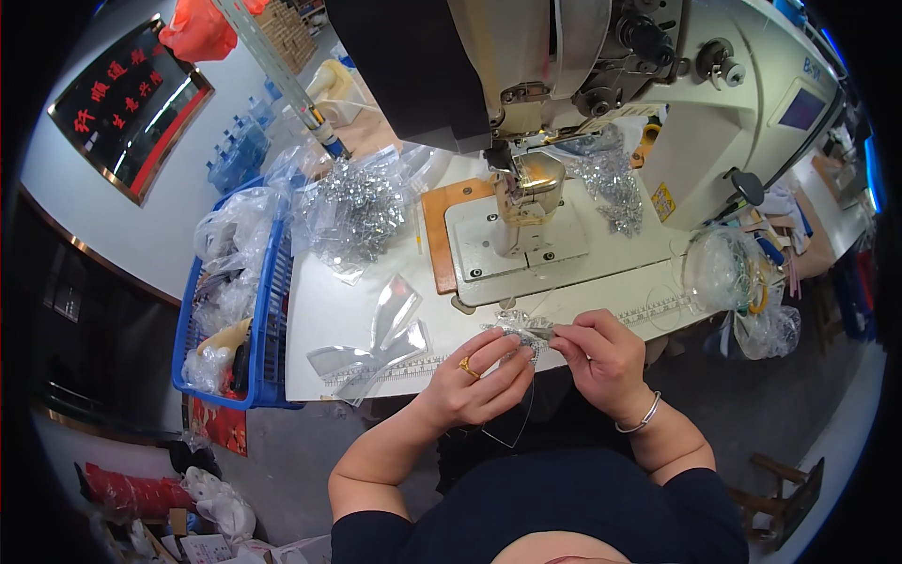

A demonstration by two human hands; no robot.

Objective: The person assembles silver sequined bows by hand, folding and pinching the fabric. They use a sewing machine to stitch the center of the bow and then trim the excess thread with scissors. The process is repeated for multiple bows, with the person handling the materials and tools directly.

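Observation:
My left hand (477, 381), with a gold ring, pinches a small glittering silver piece (513, 320) that looks set with clear stones. It is held over the front edge of the sewing table (451, 352). My right hand (606, 362), wearing a bangle, grips a slim silvery metal tool (542, 331) whose tip meets the piece; its exact kind is hard to make out. A thin thread (526, 414) hangs in a loop below my fingers. Left of my hands lie clear plastic strips (385, 338), crossed over one another.
Behind my hands stands a post-bed sewing machine (528, 211). A heap of shiny silver pieces (352, 211) lies at the back left, another bunch (611, 183) near the machine's arm. A blue basket (272, 301) of plastic bags is at the left, a clear bag (719, 268) at the right.

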